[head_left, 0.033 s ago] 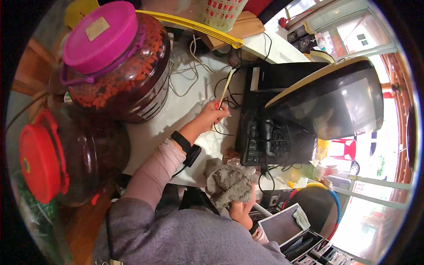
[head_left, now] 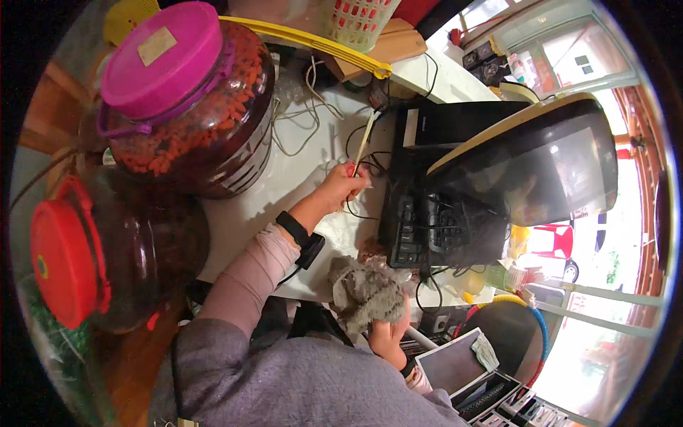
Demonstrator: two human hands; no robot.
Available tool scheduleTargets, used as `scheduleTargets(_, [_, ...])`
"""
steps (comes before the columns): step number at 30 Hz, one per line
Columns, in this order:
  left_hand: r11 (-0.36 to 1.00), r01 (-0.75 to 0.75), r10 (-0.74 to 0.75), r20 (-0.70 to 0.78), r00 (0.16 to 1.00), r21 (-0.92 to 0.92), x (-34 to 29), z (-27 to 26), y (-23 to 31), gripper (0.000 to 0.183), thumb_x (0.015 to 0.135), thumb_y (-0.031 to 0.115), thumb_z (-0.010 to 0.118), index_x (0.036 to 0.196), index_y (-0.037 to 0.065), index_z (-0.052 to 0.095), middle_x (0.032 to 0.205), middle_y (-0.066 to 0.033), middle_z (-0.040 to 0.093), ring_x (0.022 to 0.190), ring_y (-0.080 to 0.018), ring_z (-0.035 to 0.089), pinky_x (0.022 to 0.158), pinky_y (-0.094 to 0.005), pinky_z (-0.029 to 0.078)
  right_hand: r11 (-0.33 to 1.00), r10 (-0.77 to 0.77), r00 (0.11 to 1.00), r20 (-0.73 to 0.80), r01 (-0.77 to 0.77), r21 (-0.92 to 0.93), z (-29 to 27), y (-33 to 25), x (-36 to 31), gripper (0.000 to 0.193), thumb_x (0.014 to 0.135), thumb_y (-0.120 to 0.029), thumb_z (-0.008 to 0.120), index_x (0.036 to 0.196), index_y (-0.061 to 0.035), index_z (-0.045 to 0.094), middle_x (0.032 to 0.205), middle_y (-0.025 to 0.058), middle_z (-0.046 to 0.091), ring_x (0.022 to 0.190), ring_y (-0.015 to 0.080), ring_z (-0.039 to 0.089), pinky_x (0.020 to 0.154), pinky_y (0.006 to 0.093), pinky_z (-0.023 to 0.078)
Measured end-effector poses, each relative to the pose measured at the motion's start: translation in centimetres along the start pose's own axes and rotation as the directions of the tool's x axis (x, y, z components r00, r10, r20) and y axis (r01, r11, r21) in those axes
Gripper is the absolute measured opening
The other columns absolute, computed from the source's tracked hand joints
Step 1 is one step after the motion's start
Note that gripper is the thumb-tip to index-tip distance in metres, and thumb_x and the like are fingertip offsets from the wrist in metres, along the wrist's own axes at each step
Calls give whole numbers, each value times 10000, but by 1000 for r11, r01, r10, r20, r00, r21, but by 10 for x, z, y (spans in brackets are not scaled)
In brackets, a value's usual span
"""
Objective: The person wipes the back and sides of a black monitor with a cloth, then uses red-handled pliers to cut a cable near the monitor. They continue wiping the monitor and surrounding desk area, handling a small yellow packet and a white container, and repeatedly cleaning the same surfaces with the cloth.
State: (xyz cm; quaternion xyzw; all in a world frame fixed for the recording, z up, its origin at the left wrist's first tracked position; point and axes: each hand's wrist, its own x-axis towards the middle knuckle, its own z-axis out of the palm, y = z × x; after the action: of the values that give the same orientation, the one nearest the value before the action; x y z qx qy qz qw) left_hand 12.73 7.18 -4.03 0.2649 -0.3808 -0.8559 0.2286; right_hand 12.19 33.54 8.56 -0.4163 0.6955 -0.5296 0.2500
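Observation:
My left hand [head_left: 343, 188] reaches over the white table, its fingers closed round the lower end of a thin pale stick [head_left: 366, 139]. A bit of red shows at the grip; what kind of tool it is I cannot make out. The stick points up and away, beside some dark cables. Close to my body, at the table's near edge, my right hand [head_left: 388, 340] grips a crumpled, dirty grey rag [head_left: 370, 295]. The rag hides part of my fingers. Crinkled clear plastic [head_left: 390, 267] lies just beyond the rag.
On the left stand a large jar with a magenta lid [head_left: 163, 60], full of red fruit and dark liquid, and a red-lidded jar [head_left: 67, 263]. A black keyboard [head_left: 405, 235] and a plastic-covered monitor [head_left: 533, 164] are at the right. Cables [head_left: 302, 117] trail across the white table [head_left: 249, 213].
The grey rag has shifted slightly in my right hand. My left hand and the stick are almost unmoved.

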Motion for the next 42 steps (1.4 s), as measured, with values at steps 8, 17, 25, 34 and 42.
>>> scheduleTargets(8, [994,-88,96,-110,989,69,-13,-2,21,152,818,16,612,895,60,489,808,-10,574,665,-66,509,565,-218,411,901,361,932,12,-352,254,14,27,11,437,825,-16,497,1251,20,404,1137,90,541,1013,161,515,891,284,411])
scheduleTargets(17, [942,-304,299,52,953,143,-12,10,26,91,831,39,570,870,75,495,943,-26,636,633,-32,422,548,-195,365,969,189,980,-59,-196,-148,56,69,58,562,855,-19,529,1377,-12,321,1316,181,431,1197,253,435,1025,345,327])
scheduleTargets(25, [963,-63,14,183,983,263,-33,21,60,246,861,17,533,1108,19,531,833,27,500,622,-60,495,555,-204,428,626,-133,988,81,147,-766,76,67,71,502,757,-3,590,1247,-39,492,1216,217,484,1105,426,445,941,447,380])
scheduleTargets(34, [952,-63,-8,229,973,301,-44,29,48,130,878,51,532,998,19,494,751,1,503,616,-67,500,562,-225,449,345,-67,977,203,214,-914,103,108,78,454,869,-235,473,1239,27,464,1267,233,465,1147,424,440,961,469,364])
scheduleTargets(42, [832,-279,241,141,960,479,-56,62,41,115,787,22,556,880,-9,495,845,-145,497,779,-328,521,697,-363,421,563,-87,996,-23,30,-826,114,130,133,411,866,-264,466,1199,-27,505,1223,202,492,1131,377,461,944,469,373])
